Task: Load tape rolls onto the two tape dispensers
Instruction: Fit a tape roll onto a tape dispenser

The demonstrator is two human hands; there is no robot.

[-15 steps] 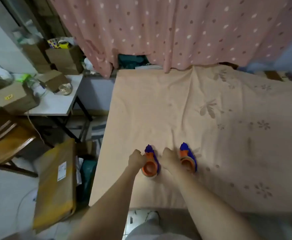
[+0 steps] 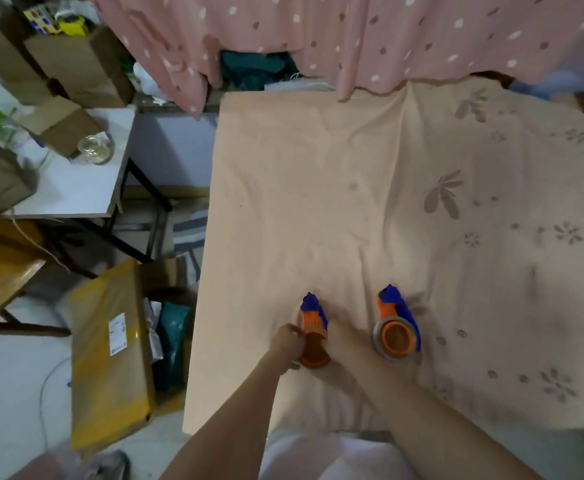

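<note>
Now two orange-blue dispensers [image 2: 397,327] on the cloth [image 2: 352,202], left hand [image 2: 285,344] and right hand [image 2: 344,341] both gripping the left one [image 2: 313,332].

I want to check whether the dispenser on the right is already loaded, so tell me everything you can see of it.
The right tape dispenser lies on the peach floral bedsheet, apart from both hands. It looks like plastic: an orange body with a round orange hub facing up, and blue parts at the far tip and along its right side. A ring of clear or greyish tape sits around the hub, so it appears loaded. Nothing but the sheet touches it. The right hand is just to its left, at the other dispenser.
</note>
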